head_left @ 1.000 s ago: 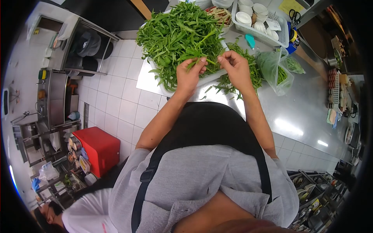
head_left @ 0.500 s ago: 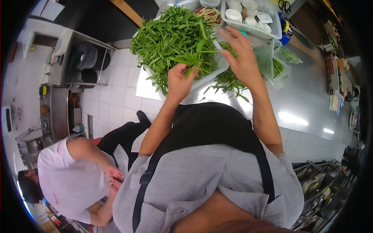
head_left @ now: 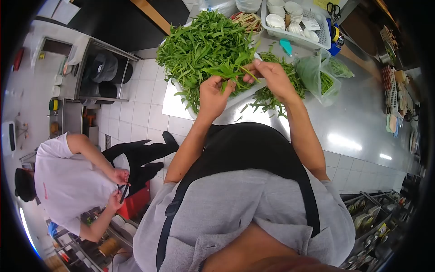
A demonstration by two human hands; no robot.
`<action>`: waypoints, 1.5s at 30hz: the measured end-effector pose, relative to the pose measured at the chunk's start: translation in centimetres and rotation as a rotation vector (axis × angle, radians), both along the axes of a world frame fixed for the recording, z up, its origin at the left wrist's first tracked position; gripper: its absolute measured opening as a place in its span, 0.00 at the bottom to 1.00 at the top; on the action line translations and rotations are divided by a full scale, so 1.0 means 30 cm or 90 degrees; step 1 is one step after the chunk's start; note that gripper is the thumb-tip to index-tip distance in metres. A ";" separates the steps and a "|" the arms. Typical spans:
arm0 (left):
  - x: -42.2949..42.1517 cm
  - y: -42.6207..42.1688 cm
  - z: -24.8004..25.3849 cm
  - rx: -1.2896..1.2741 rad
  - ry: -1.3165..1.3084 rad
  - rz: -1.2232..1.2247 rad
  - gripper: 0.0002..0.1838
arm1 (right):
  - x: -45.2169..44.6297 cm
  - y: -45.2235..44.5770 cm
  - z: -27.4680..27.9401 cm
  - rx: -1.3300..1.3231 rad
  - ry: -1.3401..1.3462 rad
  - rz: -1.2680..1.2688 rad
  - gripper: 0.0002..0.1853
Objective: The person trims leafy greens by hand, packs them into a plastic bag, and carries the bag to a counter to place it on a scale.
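My left hand is closed on a leafy green sprig above the near edge of a white basket heaped with leafy greens. Close on its right, my right hand has thumb and fingers closed round a thin green stem. The stem runs toward the sprig; whether the two are joined is unclear. A looser pile of green stems lies on the steel table, partly under my right hand.
Beyond the hands are a basket of small white dishes, a turquoise object, and a plastic bag of greens on the steel table. At left, a co-worker holds a dark object near a red box.
My right hand came down from a raised, spread pose and closed on a stem beside my left hand. The co-worker came into fuller view at left and now stands slightly farther left.
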State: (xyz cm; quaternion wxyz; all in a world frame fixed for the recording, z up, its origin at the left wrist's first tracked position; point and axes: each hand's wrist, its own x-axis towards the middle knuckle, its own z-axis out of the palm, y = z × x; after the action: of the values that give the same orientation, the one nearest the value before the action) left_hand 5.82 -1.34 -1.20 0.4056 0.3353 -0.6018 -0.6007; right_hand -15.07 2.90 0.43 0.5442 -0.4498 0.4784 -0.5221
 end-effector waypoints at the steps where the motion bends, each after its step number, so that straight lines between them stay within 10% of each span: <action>1: 0.006 -0.003 -0.005 -0.011 -0.007 0.004 0.08 | -0.006 0.004 0.005 0.008 -0.016 -0.010 0.20; 11: 0.013 -0.005 -0.014 -0.029 -0.047 -0.029 0.09 | -0.014 0.033 0.029 0.006 0.073 -0.048 0.13; 20: 0.039 -0.030 -0.036 0.229 0.200 0.015 0.09 | -0.143 0.015 -0.090 -0.175 -0.182 -0.468 0.11; 34: -0.001 0.012 -0.020 0.107 0.100 0.023 0.09 | 0.059 0.041 0.002 0.013 0.165 -0.050 0.10; 45: -0.013 0.014 -0.009 0.088 0.068 0.049 0.08 | 0.085 0.035 -0.025 -0.035 0.073 -0.096 0.11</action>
State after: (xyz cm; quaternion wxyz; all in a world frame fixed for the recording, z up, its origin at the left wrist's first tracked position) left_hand 5.43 -0.93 -1.46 0.4361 0.3527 -0.5230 -0.6418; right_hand -12.51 3.96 -0.31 0.4624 -0.4568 0.5267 -0.5478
